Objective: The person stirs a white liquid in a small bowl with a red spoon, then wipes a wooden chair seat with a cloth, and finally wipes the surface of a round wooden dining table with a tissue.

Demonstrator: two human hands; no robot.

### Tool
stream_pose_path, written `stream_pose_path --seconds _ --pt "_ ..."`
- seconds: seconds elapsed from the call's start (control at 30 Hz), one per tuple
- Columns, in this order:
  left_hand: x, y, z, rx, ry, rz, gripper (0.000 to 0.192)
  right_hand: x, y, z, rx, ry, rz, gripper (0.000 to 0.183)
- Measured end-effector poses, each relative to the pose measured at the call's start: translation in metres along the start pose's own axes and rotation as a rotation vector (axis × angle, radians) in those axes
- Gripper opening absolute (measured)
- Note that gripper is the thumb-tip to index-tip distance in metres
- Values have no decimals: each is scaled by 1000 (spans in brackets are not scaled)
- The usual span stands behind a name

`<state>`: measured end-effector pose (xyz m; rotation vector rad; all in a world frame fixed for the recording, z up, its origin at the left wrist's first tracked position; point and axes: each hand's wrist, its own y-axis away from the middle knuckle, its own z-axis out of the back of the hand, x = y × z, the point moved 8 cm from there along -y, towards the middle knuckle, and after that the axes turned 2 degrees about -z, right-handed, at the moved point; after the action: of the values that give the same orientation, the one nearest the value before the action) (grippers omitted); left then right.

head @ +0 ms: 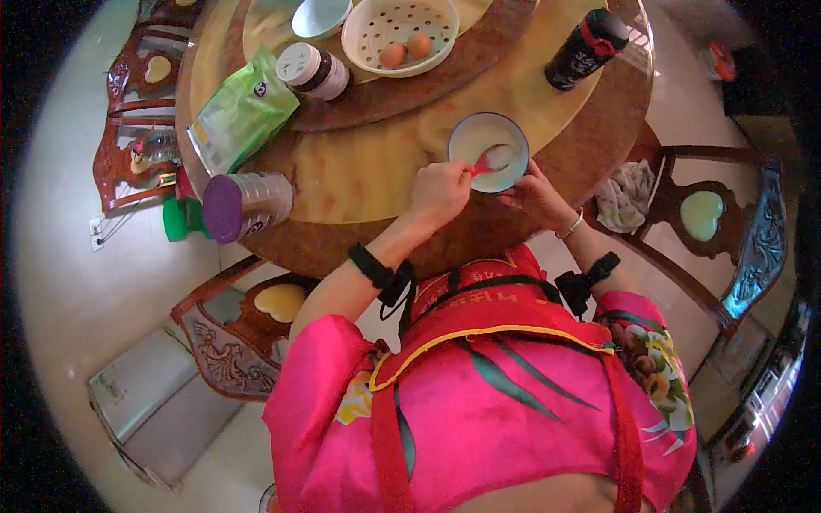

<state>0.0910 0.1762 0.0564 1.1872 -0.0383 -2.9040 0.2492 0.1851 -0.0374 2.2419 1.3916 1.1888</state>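
A white bowl with a blue rim (460,138) is near the round table's front edge, with pale, whitish contents. My left hand (442,191) grips the handle of a red spoon (478,169), whose bowl end rests inside the bowl. On the other side, my right hand (539,193) holds the bowl by its lower right rim, fingers partly hidden beneath it. Farther back, a white perforated basket (356,45) contains two brown eggs (405,51). A second white bowl (321,19) stands beside that basket.
To the left are a green pouch (247,109), a dark jar with a white lid (314,70) and a purple-lidded canister (247,205). A black bottle (585,51) stands at the back right. Carved wooden chairs surround the table (359,240); a cloth (625,195) lies on the right one.
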Motion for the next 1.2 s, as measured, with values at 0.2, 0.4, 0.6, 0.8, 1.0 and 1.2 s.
stream_pose_path --seconds 0.2,0.4,0.6,0.8,1.0,1.2 --pt "-4 2 6 80 41 100 15 -1 0 3 -16 10 -7 52" --pt "-1 -3 3 13 -67 -22 16 -3 -4 7 -4 34 -8 53" --pt "-4 -5 12 -109 -372 -302 11 -4 -5 10 3 31 1 52" --pt "-18 10 10 18 -227 -183 10 -2 -2 5 -3 26 3 54" --pt "-31 -4 20 -109 -374 -354 7 -3 -1 7 -15 38 -16 57" --pt "-50 4 4 -71 -520 -507 10 -4 -4 8 -4 26 -4 56"
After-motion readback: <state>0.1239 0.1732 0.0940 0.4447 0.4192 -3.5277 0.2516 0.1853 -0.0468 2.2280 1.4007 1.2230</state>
